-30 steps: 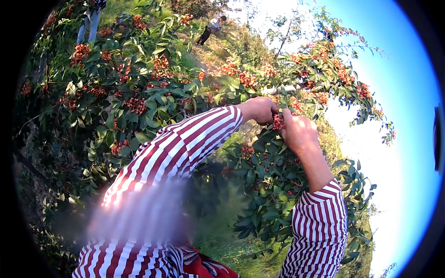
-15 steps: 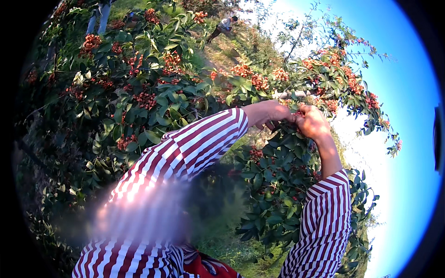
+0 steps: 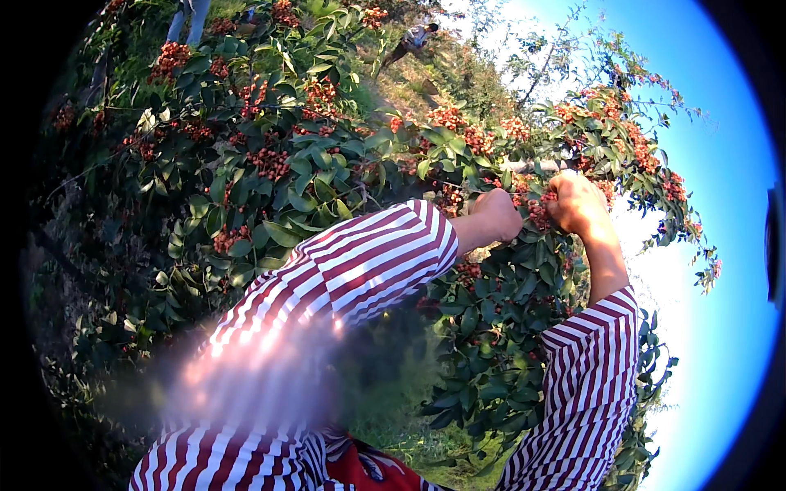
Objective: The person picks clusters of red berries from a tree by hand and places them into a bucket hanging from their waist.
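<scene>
Both my arms, in maroon-and-white striped sleeves, reach up into a leafy bush with clusters of small red berries. My right hand (image 3: 578,203) is closed at a berry cluster (image 3: 539,214), its fingertips against the red berries. A short way to its left is my left hand (image 3: 496,216), its fingers curled in; whatever they hold is hidden behind the back of the hand. Just above both hands runs a pale branch (image 3: 532,166). More orange-red berries (image 3: 446,117) show on the twigs up and to the left of my hands.
Dense green foliage (image 3: 278,233) with several berry clusters fills the left side. Below my hands hangs a leafy bough (image 3: 499,319). A berry-laden branch (image 3: 639,147) reaches out against the sky. Farther up the slope a person (image 3: 409,42) bends forward.
My left hand has come away from my right hand, down and to the left, and its fingers have curled in. My right hand stays by the berries. The whole view has shifted slightly.
</scene>
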Available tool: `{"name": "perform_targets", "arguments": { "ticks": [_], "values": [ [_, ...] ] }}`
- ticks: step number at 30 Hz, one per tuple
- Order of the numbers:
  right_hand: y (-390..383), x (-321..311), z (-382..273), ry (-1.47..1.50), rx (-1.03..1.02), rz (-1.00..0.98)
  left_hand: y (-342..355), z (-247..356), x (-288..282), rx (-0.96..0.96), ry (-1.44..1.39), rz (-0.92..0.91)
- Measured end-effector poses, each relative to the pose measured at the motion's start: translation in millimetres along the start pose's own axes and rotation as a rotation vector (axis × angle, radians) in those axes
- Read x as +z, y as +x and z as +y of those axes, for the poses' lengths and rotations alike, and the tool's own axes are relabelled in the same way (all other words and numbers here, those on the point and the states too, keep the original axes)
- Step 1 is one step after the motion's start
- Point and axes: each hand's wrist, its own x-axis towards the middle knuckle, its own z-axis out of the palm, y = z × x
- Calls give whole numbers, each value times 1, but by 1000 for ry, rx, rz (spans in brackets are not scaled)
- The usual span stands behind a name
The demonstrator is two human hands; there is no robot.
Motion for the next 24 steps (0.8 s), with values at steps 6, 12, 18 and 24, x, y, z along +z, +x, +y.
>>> {"name": "perform_targets", "arguments": {
  "ticks": [6, 12, 18, 24],
  "values": [
    [21, 10, -3, -126, 85, -120, -22, 4, 0, 103, 132, 48],
    [31, 20, 10, -82, 96, -100, -18, 1, -2, 142, 144, 138],
    [23, 34, 31, 128, 111, 20, -12, -3, 4, 201, 160, 154],
    [47, 35, 33, 51, 112, -64, -16, 3, -1, 270, 261, 119]
  ]
}}
